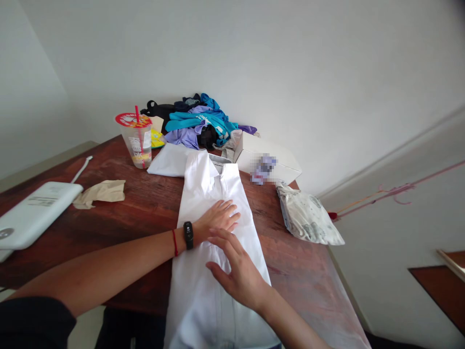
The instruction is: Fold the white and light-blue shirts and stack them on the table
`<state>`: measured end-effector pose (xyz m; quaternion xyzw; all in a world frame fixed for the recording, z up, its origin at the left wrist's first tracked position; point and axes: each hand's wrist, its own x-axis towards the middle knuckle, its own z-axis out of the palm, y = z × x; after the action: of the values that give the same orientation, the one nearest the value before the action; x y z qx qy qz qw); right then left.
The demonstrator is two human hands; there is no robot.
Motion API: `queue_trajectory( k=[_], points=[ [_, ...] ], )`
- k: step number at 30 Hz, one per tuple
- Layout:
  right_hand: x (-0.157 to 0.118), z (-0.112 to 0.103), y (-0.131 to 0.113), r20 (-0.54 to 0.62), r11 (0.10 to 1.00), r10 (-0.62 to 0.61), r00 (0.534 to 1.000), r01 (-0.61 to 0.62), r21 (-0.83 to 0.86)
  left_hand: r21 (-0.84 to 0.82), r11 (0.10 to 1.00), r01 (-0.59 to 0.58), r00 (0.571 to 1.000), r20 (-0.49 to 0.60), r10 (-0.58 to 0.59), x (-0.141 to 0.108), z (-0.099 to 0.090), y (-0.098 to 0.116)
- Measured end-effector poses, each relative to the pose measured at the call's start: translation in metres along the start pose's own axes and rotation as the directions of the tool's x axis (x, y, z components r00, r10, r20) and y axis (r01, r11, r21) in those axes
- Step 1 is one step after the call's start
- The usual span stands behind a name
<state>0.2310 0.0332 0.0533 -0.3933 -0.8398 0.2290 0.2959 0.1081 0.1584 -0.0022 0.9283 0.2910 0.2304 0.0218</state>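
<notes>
A white collared shirt (203, 271) lies lengthwise on the dark wooden table, folded into a long narrow strip. Its collar points to the far side, and the lower end reaches the near edge. My left hand (217, 218) rests flat on the upper part of the shirt, fingers spread, with a black band and a red string at the wrist. Closer to me, my right hand (240, 271) is over the middle of the shirt, fingers apart and slightly bent, holding nothing. Whether its fingertips touch the cloth I cannot tell. One white sleeve or piece of white cloth (169, 160) sticks out left beyond the collar.
Behind the shirt is a heap of blue, purple and dark clothes (203, 118). A plastic cup (136, 143) with a straw stands left of it. On the left lie brown paper (103, 192) and a white power bank (34, 211). Right are a white box (267, 150) and folded patterned cloth (308, 213).
</notes>
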Motion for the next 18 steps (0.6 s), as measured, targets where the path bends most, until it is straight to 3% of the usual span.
queue_trajectory(
  k=[3,5,9,13,15,18],
  points=[
    [-0.050,-0.014,0.004,-0.084,0.986,0.137,0.987,-0.144,-0.084,0.029,0.998,-0.054,0.999,0.000,0.054,-0.001,-0.006,0.000],
    [-0.087,-0.021,0.010,-0.185,0.959,0.243,0.952,-0.264,-0.099,0.037,0.997,-0.073,0.997,-0.003,0.073,-0.002,-0.009,0.001],
    [-0.154,-0.028,0.014,-0.344,0.887,0.439,0.830,-0.461,0.020,0.022,0.994,-0.105,0.994,0.001,0.105,-0.002,-0.010,0.001],
    [-0.201,-0.024,0.006,-0.321,0.745,0.664,0.675,-0.633,0.210,0.006,0.991,-0.137,0.990,0.021,0.137,0.000,-0.009,0.000],
    [-0.217,-0.020,0.003,-0.261,0.714,0.700,0.665,-0.660,0.233,0.020,0.988,-0.152,0.988,0.032,0.151,0.001,-0.008,0.000],
    [-0.234,-0.012,0.004,-0.178,0.734,0.678,0.713,-0.652,0.188,0.055,0.985,-0.164,0.986,0.041,0.162,0.000,-0.008,0.001]
  ],
)
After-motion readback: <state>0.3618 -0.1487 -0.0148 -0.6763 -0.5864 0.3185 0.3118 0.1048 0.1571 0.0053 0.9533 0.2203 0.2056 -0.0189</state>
